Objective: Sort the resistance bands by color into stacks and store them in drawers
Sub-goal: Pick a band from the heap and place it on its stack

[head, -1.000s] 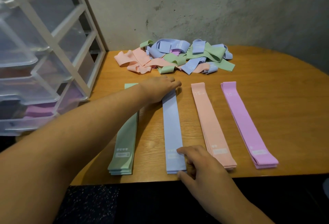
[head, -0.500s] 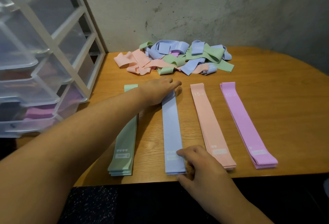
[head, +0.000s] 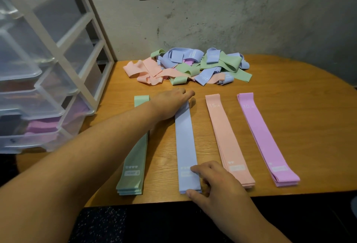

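Rough grey concrete wall point(head: 251, 30) backs a rounded wooden table point(head: 299, 126) with a visible grain. Four flat stacks of resistance bands lie side by side on it, each running from the near edge toward the wall: a green stack point(head: 133, 171), a blue stack point(head: 185, 146), a peach stack point(head: 226, 136) and a purple stack point(head: 264, 138). The bands are long, thin, matte strips with pale printed labels near their ends. Beyond the stacks, close to the wall, one loose heap of bands point(head: 185, 69) mixes peach, green, blue and a little purple, folded and looped over each other. At the table's left end stands one drawer unit point(head: 58, 53), a white frame holding clear plastic drawers. Purple bands point(head: 42, 126) show through a lower drawer. How many drawers there are cannot be told, as the frame cuts the unit off.

Both hands are on the blue stack. The left hand point(head: 170, 101) reaches across the green stack and lies flat, fingers extended, on the far end of the blue one. The right hand point(head: 216, 181) rests loosely bent fingers on its near end, thumb against the end edge, gripping nothing.
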